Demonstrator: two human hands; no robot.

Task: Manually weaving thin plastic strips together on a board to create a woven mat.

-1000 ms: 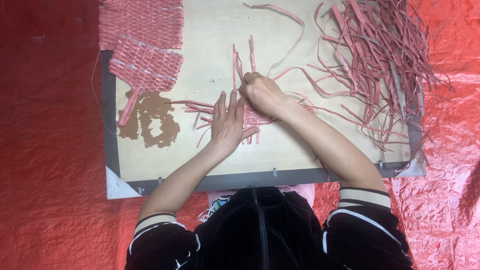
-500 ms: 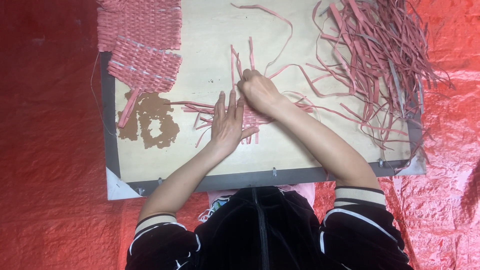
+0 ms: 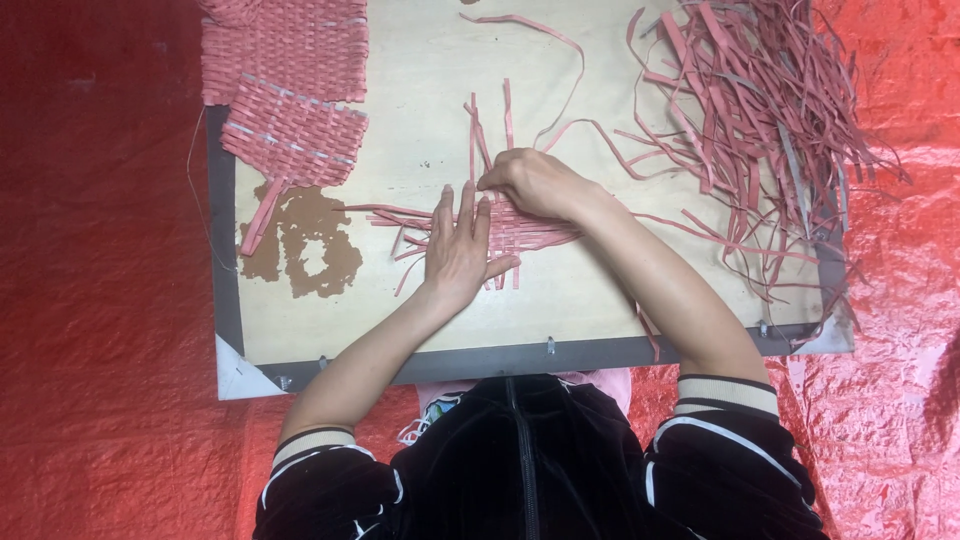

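Centrally, a small half-woven mat of pink flat strips (image 3: 520, 232) lies on the pale wooden board (image 3: 420, 110), its loose strip ends running out toward 9 o'clock and 12 o'clock. The left hand (image 3: 458, 248) rests flat on the mat's near-left part, fingers (image 3: 465, 205) spread and pointing to 12 o'clock, pressing the weave down. The right hand (image 3: 535, 185) sits at the mat's 12 o'clock edge, just beside the left fingertips, its fingers curled and pressed together at the base of the upright pink strips (image 3: 488, 130); whether they actually pinch a strip cannot be told. Those strips have their long axis running 12 to 6 o'clock, straight away from the right hand, which is the nearer of the two.

Further out, at 10 o'clock, two finished woven pink mats (image 3: 290, 90) overlap at the board's corner, with a brown patch of worn surface (image 3: 305, 240) below them. At 2 o'clock lies a loose heap of long pink strips (image 3: 760, 110). Beneath everything spreads a crinkled red plastic sheet (image 3: 100, 300).
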